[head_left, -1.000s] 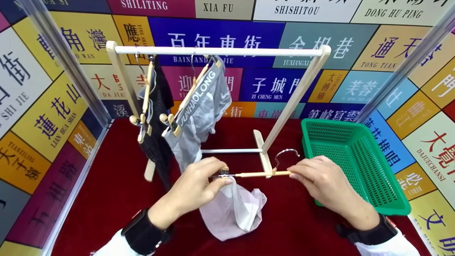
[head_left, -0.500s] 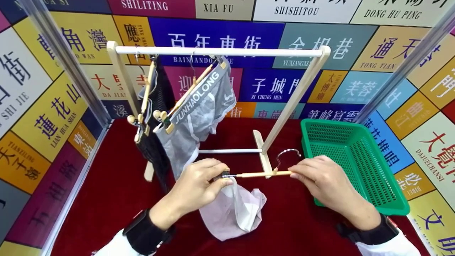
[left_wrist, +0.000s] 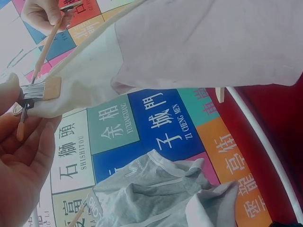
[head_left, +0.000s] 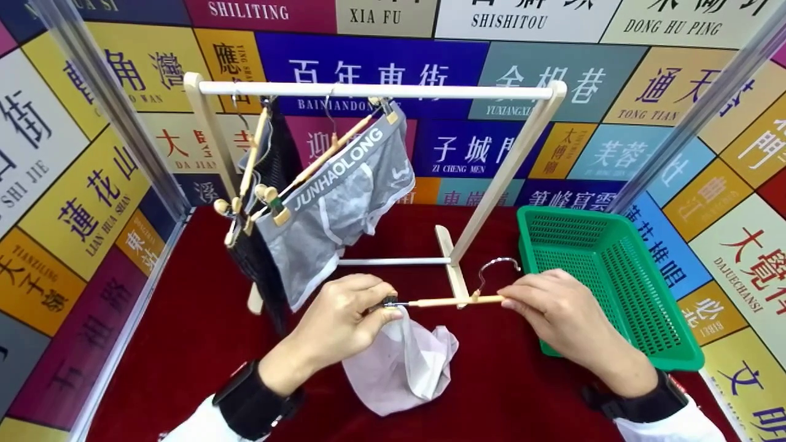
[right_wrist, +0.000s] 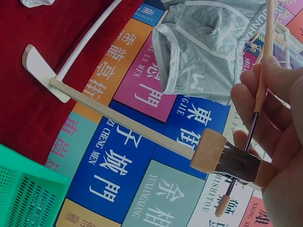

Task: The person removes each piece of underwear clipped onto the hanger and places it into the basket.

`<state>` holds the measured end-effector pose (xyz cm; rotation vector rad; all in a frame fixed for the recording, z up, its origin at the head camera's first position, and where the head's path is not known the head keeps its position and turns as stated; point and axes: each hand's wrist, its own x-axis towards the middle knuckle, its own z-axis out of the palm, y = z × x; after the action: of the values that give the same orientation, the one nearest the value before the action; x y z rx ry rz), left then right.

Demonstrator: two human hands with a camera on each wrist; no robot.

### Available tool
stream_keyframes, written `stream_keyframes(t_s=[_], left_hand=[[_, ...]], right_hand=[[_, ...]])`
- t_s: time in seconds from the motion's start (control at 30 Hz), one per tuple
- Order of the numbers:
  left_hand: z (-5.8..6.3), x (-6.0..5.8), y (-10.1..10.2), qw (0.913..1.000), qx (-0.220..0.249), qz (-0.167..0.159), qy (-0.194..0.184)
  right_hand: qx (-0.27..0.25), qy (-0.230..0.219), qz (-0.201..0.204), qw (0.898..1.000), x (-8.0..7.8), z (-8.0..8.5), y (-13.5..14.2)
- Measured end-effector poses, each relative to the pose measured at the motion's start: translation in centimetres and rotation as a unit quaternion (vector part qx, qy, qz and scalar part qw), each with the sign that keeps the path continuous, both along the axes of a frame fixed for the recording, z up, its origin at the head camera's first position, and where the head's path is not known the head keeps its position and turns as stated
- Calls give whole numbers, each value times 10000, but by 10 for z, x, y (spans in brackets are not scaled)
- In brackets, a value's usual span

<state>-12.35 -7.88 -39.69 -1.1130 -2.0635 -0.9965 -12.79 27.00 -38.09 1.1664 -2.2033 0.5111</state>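
A wooden clip hanger (head_left: 445, 301) with a metal hook lies level between the two hands. My left hand (head_left: 341, 316) pinches its left clip (left_wrist: 41, 90), which has the waistband of a pale pinkish-grey cloth garment (head_left: 393, 374) in it. The rest of the garment hangs down in folds, so its exact kind is unclear. Towards the other end, my right hand (head_left: 562, 316) holds the hanger's bar. In the right wrist view, the right clip (right_wrist: 227, 156) has no cloth in it and sits beside the fingers.
A wooden rack with a white rail (head_left: 442, 91) stands behind the hands. Grey underpants (head_left: 344, 196) and a dark garment (head_left: 261, 245) hang on clip hangers at its left. A green plastic basket (head_left: 688, 359) is at the right, on dark red cloth (head_left: 178, 344).
The hanging grey underpants have swung round, so their front faces me more. Earlier the left thumb and fingers shifted slightly on the clip; both hands otherwise stay in place.
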Motion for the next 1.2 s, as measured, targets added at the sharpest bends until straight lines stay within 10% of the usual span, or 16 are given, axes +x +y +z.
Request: stream_keyframes(t_s=[0.6,0.93,1.2], left_hand=[[2,-2,5,9997,95,-128,165],[0,6,9,9954,682,-470,-484],[3,13,14,9762,1209,-643,-1681]], right_hand=[[-60,12,-13,10000,2,-1,3],[-40,57,148,9999,1,-1,4],[-67,-41,235,9997,2,0,6]])
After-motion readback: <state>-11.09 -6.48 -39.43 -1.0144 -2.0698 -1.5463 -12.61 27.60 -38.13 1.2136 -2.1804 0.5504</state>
